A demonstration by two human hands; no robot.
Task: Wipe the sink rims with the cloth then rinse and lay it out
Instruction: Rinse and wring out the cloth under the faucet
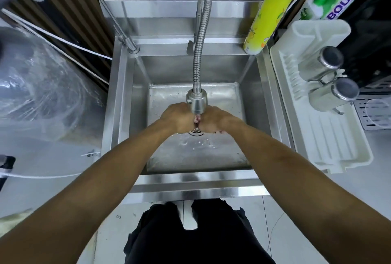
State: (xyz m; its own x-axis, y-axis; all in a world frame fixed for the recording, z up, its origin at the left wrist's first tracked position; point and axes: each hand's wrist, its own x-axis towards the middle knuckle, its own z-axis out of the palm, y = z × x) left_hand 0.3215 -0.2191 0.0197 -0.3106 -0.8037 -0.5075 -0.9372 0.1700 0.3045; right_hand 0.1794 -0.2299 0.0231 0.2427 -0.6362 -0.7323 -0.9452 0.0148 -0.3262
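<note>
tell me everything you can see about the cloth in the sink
Only a small pinkish scrap of the cloth shows, bunched between the left hand and right hand, which press together around it. It sits right under the flexible faucet's head, above the drain in the steel sink. Its size and pattern are hidden.

— What stood on the counter point(359, 179)?
— A white rack point(330, 136) holding two steel cups point(326, 63), beside the sink point(190, 181).
— And on the sink's back ledge?
— A yellow can point(273, 7).
</note>
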